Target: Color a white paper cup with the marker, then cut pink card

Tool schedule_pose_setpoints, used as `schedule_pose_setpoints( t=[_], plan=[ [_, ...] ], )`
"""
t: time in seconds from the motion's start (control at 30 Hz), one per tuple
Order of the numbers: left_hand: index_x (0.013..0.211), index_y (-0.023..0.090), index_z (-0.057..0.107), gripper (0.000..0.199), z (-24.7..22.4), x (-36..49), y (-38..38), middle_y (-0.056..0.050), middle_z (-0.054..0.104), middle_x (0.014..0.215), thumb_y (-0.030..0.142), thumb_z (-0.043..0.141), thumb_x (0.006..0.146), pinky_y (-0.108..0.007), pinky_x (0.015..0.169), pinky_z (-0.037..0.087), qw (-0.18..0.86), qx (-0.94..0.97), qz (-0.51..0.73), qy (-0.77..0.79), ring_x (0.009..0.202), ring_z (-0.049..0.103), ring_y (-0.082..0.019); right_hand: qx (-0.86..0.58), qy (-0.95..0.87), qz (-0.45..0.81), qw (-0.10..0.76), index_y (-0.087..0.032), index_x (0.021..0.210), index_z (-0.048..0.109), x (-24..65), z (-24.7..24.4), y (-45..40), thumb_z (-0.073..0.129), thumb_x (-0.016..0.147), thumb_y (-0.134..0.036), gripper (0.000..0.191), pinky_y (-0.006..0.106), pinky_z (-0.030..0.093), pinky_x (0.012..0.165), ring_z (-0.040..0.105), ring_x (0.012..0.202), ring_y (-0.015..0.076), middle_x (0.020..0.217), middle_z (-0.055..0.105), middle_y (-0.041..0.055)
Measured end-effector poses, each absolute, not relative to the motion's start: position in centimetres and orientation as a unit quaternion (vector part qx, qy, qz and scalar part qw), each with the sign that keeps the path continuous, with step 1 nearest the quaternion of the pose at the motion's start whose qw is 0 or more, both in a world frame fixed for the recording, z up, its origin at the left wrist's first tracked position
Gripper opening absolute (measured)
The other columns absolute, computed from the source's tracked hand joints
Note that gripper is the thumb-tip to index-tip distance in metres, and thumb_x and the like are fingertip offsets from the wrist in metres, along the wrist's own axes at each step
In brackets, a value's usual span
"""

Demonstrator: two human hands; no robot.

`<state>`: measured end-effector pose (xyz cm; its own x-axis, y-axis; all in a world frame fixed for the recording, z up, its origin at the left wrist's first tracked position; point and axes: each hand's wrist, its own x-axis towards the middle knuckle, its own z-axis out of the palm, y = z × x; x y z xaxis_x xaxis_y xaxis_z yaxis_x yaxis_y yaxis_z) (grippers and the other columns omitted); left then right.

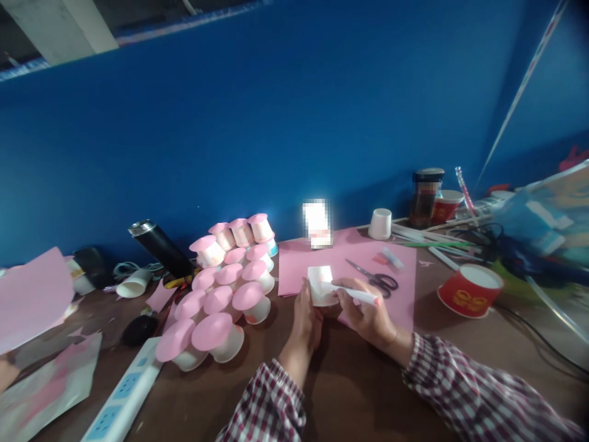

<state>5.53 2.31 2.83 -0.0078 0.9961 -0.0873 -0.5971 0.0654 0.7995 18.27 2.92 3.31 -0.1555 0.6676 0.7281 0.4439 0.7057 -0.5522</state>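
Observation:
My left hand is closed round a white paper cup, which is held up over the near edge of the pink paper. In my right hand is a white marker pen with a red end; its tip points at the cup's side. Whether the tip touches the cup I cannot tell. Behind my right hand, a pair of dark scissors lies on the pink paper beside some small pens. Another white cup stands upside down near the wall.
Several cups with pink paper discs stand in rows at left. A black flask, a power strip and pink sheets lie farther left. At right are a red tub, a dark jar and white strips.

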Motion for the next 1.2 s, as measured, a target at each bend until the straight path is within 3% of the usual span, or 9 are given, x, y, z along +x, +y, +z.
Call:
schedule_pose_setpoints(
  t=[0.4,0.7,0.97,1.2],
  plan=[
    [0.102,0.008,0.064,0.051,2.3,5.3,2.7,-0.013,0.07,0.093,0.054,0.056,0.08,-0.036,0.08,0.049,0.654,0.255,0.631,0.33,0.088,0.066,-0.025,-0.372,-0.69,0.184,0.593,-0.019,0.1,0.058,18.2,2.8,3.1,0.047,0.092,-0.023,0.014,0.027,0.055,0.061,0.068,0.071,0.0173,0.081,0.068,0.0044],
    [0.104,0.007,0.063,0.052,2.0,5.1,2.8,-0.013,0.07,0.095,0.053,0.048,0.085,-0.035,0.078,0.049,0.67,0.241,0.63,0.311,0.083,0.066,-0.023,-0.38,-0.694,0.164,0.589,-0.019,0.098,0.059,18.1,2.6,3.3,0.049,0.091,-0.022,0.013,0.027,0.055,0.065,0.067,0.074,0.0172,0.085,0.067,0.0048],
    [0.1,0.008,0.065,0.05,2.5,5.2,2.9,-0.012,0.071,0.089,0.052,0.048,0.086,-0.032,0.071,0.05,0.672,0.223,0.631,0.318,0.076,0.066,-0.021,-0.379,-0.695,0.17,0.587,-0.021,0.097,0.058,18.1,2.8,3.2,0.049,0.091,-0.021,0.011,0.026,0.053,0.057,0.066,0.067,0.0169,0.075,0.065,0.0024],
    [0.099,0.008,0.064,0.048,2.1,5.1,2.8,-0.012,0.07,0.089,0.052,0.051,0.085,-0.031,0.072,0.049,0.67,0.237,0.631,0.31,0.076,0.065,-0.02,-0.369,-0.707,0.165,0.581,-0.02,0.101,0.058,18.1,2.7,3.2,0.049,0.09,-0.019,0.013,0.027,0.054,0.064,0.067,0.073,0.0168,0.084,0.067,0.0039]
  ],
)
